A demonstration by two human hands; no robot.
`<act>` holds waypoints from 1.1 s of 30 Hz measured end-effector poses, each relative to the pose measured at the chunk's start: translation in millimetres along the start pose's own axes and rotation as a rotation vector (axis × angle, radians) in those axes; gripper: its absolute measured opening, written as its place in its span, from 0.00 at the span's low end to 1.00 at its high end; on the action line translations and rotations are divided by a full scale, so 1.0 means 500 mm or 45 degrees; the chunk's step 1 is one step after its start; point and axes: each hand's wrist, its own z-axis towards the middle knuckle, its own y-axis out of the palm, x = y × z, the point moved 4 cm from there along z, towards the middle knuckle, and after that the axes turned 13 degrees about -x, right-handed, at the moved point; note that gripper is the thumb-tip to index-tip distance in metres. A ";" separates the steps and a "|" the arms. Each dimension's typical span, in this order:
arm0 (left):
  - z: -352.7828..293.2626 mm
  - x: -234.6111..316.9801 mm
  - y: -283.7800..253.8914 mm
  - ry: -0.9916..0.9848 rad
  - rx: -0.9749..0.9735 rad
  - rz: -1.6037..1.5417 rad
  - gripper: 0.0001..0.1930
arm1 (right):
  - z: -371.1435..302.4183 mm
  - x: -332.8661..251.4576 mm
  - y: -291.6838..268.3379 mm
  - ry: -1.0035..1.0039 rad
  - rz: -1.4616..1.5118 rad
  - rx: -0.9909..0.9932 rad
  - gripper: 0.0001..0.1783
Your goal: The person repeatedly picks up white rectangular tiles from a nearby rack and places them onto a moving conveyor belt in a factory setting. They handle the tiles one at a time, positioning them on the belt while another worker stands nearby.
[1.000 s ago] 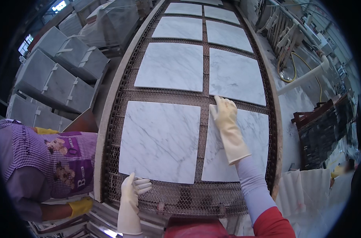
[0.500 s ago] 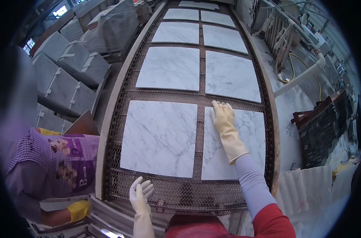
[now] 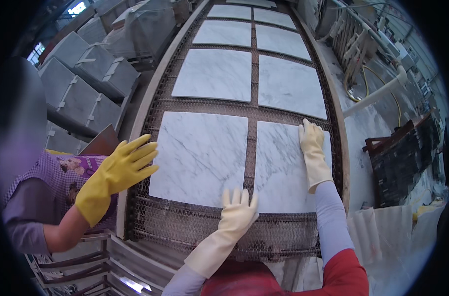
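My right hand (image 3: 313, 148), in a cream rubber glove, lies flat and open on the far right edge of the nearest right marble tile (image 3: 283, 167). My left hand (image 3: 238, 209), also gloved in cream, rests with spread fingers at the near edge of that tile, by the gap to the nearest left marble tile (image 3: 202, 155). Both white grey-veined tiles lie on a metal mesh conveyor belt (image 3: 195, 227). A co-worker's yellow-gloved hand (image 3: 120, 170) reaches in from the left toward the left tile's edge.
More marble tiles (image 3: 217, 74) lie in pairs farther up the belt. Stacked grey slabs (image 3: 81, 93) stand at the left. The co-worker in a purple patterned apron (image 3: 61, 182) stands at the left. Pipes and a yellow hose (image 3: 377, 89) run along the right side, beside a dark crate (image 3: 402, 158).
My left hand rose from the belt's near rim onto the near edge of the right tile. The co-worker's yellow-gloved hand came up from below toward the left tile. My right hand stayed on the tile.
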 end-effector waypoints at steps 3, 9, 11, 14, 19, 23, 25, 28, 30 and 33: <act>0.021 -0.007 0.006 0.070 0.002 0.126 0.20 | 0.009 -0.005 0.023 -0.035 0.063 0.035 0.16; 0.012 -0.005 0.021 0.106 0.039 0.060 0.22 | 0.002 0.007 0.020 -0.019 -0.015 -0.032 0.17; 0.010 -0.004 0.034 0.068 0.058 0.035 0.23 | 0.004 0.007 0.022 0.025 0.007 -0.099 0.18; 0.006 -0.001 0.043 0.068 0.070 0.089 0.25 | 0.005 0.016 0.031 0.099 -0.035 -0.197 0.19; 0.006 0.001 0.047 0.018 0.069 0.088 0.25 | 0.004 0.010 0.025 0.159 -0.016 -0.237 0.20; 0.004 0.003 0.042 0.000 0.072 0.028 0.25 | 0.006 0.010 0.027 0.200 -0.012 -0.278 0.20; 0.000 0.003 0.040 -0.010 0.085 0.023 0.25 | 0.003 0.006 0.029 0.221 -0.025 -0.341 0.20; 0.002 0.008 0.043 0.012 0.120 0.007 0.25 | -0.034 0.028 0.061 0.077 -0.154 0.020 0.22; -0.002 0.006 0.047 0.026 0.131 -0.004 0.25 | -0.067 0.015 0.056 0.015 -0.131 0.111 0.24; -0.002 0.003 0.049 0.010 0.050 -0.036 0.23 | -0.123 -0.016 0.047 -0.051 -0.109 0.200 0.27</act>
